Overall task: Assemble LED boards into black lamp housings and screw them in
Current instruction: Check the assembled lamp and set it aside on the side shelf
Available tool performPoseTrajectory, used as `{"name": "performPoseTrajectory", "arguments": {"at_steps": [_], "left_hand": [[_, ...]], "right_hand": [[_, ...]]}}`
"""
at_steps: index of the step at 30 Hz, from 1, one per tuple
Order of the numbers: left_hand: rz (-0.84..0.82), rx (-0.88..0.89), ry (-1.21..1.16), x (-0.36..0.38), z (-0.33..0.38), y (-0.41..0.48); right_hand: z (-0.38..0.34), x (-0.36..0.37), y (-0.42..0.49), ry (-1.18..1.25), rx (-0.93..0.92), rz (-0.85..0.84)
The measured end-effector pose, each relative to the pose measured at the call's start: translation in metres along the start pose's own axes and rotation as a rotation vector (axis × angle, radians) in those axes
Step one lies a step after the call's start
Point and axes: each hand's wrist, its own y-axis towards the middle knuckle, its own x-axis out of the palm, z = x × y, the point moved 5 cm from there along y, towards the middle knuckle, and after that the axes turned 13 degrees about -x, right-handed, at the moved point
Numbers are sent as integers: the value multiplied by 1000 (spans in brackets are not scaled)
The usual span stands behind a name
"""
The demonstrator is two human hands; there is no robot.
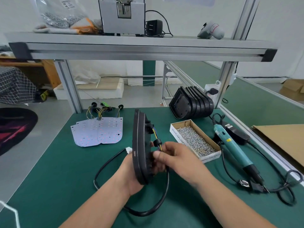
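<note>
The left hand (130, 176) grips the bottom of the black housing (139, 142), which stands on its edge above the green table (65, 170), and the right hand (177, 159) pinches its thin wires (155, 131), so a hard tug could snap them

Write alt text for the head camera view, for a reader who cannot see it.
A person's left hand holds a black lamp housing on edge above a green bench while the right hand pinches its wiring at the back. LED boards lie to the left; a box of screws, a teal screwdriver and stacked housings sit to the right.
</note>
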Motion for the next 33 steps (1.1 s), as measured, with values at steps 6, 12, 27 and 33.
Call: {"name": "performPoseTrajectory", "arguments": {"at_steps": [6, 12, 27, 33], "left_hand": [[-22, 5, 32, 5, -5, 3], [-48, 86, 128, 6, 0, 0], [153, 276, 883, -22, 54, -14], [178, 589, 1200, 1, 31, -9]], "right_hand": [[-2, -47, 23, 4, -103, 255], [-23, -70, 36, -659, -247, 138], [-31, -34, 21, -943, -393, -39], [-28, -23, 20, -930, -372, -113]]}}
